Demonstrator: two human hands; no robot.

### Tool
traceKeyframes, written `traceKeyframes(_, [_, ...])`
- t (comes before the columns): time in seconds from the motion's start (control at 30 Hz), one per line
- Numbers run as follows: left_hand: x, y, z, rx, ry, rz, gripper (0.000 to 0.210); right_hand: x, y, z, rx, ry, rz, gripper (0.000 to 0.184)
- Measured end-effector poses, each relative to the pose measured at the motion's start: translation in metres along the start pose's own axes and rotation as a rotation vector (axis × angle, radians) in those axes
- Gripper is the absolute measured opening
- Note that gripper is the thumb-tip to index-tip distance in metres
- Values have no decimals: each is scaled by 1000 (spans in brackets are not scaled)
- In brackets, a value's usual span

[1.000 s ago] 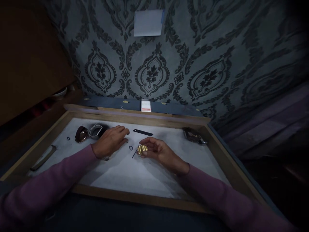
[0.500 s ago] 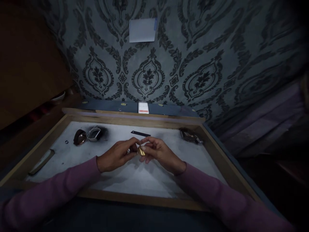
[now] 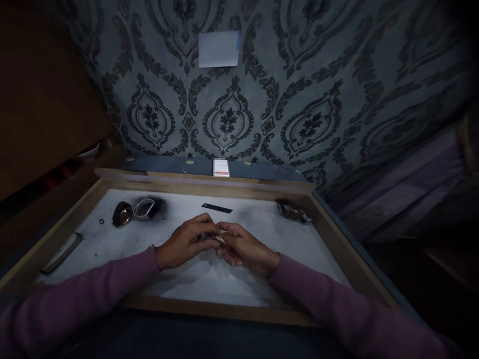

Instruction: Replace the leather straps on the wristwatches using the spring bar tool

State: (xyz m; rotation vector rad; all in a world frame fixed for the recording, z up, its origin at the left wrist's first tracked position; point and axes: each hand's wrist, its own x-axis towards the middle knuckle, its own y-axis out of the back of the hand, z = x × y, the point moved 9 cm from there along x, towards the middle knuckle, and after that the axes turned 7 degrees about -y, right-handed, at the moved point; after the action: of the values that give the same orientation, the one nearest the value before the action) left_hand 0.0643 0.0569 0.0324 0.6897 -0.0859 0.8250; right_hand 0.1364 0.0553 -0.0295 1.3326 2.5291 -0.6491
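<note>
Gold-coloured piece [image 3: 220, 240] pinched by my left hand [image 3: 187, 243] and right hand [image 3: 247, 248], close together over the tray [image 3: 224, 310]; likely light, stiff, slick, so I'd grip its edges.

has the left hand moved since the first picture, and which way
Yes: judged against the white-strapped watch, the left hand has moved right, away from it, and toward the front edge of the wooden tray.
</note>
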Motion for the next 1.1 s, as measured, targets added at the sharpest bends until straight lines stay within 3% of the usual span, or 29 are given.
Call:
traceKeyframes(0.13, [1, 4, -12, -185, 102, 74, 23, 3, 3, -2, -143, 31, 37, 30])
traceKeyframes(0.2, [0, 4, -21, -334, 183, 101, 27, 3, 15, -14, -393, 128, 156, 24])
traceKeyframes(0.3, [-2, 0, -32, -596, 291, 137, 33, 0, 36, -42, -881, 281, 439, 14])
traceKeyframes(0.4, [-4, -1, -40, -737, 367, 197, 38, 4, 54, -61, -1058, 310, 608, 11])
traceKeyframes(0.5, [-6, 1, -46, -803, 418, 263, 42, 16, 62, -70, -1205, 271, 679, 16])
traceKeyframes(0.63, [-7, 20, -49, -810, 417, 383, 42, 27, 57, -67, -1339, 213, 680, 16])
traceKeyframes(0.8, [-13, 46, -50, -806, 409, 525, 42, 19, 32, -52, -1476, 192, 493, 11])
traceKeyframes(0.9, [-15, 46, -53, -803, 423, 521, 42, 8, 25, -46, -1525, 177, 431, 13])
traceKeyframes(1.0, [-15, 40, -53, -775, 437, 483, 42, 3, 23, -42, -1536, 177, 405, 2])
traceKeyframes(1.1, [-13, 31, -51, -766, 456, 436, 40, 0, 24, -40, -1510, 200, 394, 7])
